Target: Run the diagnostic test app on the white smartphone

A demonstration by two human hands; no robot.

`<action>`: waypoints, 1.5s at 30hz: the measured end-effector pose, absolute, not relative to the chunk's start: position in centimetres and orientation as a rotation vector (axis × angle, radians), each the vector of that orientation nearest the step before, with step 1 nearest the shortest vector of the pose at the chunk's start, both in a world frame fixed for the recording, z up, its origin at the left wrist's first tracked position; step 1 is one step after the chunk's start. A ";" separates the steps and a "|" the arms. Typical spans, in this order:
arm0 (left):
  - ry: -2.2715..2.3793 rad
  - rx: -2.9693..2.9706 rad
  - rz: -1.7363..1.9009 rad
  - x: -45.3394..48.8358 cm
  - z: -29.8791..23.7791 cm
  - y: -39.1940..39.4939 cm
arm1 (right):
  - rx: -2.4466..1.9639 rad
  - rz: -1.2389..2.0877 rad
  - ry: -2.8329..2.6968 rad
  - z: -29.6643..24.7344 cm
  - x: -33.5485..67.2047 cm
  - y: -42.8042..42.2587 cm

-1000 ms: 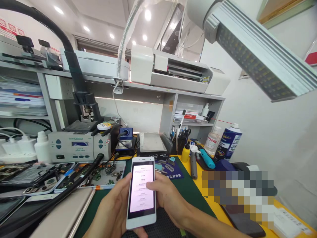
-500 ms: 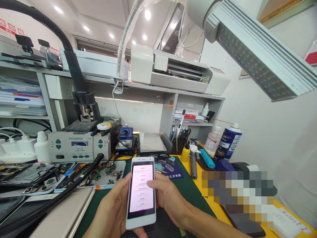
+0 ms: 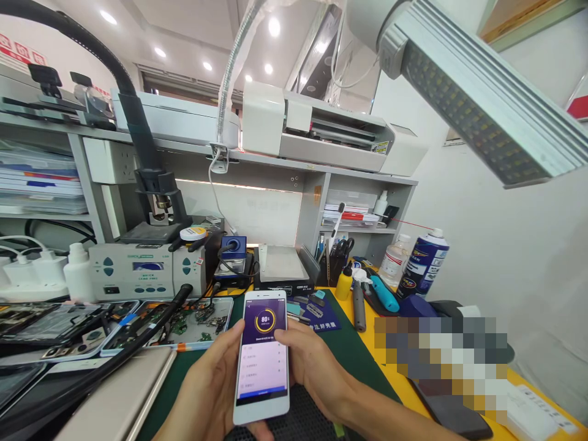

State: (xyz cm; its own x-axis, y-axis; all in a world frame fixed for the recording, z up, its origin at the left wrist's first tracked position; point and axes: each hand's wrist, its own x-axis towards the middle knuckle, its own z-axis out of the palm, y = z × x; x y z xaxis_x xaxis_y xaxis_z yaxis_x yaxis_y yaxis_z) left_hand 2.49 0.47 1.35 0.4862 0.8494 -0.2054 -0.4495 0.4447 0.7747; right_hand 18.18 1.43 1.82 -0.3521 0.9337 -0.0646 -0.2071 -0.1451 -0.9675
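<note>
A white smartphone [image 3: 261, 361] is held upright and tilted back in the middle of the view, between both hands. Its lit screen shows a purple top with a yellow ring reading 80 and a white list below. My left hand [image 3: 214, 373] wraps the left edge, its thumb along the side and a fingertip showing under the bottom end. My right hand [image 3: 316, 367] grips the right edge, with its thumb over the screen. The fingers behind the phone are hidden. Under it lie a green mat [image 3: 367, 373] and a black perforated pad [image 3: 305, 416].
At left are trays of circuit boards [image 3: 197, 324], a gold device [image 3: 119, 398], a thick black hose [image 3: 138, 340] and a soldering station [image 3: 147, 269]. Rightward stand a yellow bottle [image 3: 343, 283], a spray can [image 3: 422, 263] and a dark phone [image 3: 452, 407]. A lamp [image 3: 487, 92] hangs above.
The phone's screen has switched from a plain white text list to a purple page with a yellow ring. My hands and the phone have barely moved.
</note>
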 end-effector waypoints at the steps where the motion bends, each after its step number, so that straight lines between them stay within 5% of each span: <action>1: 0.646 0.712 0.877 2.5 1.3 0.5 | -0.921 1.648 -1.215 1.7 18.2 1.5; 45: 0.585 0.652 0.934 2.9 2.1 0.0 | -0.902 1.678 -1.186 1.7 18.0 1.6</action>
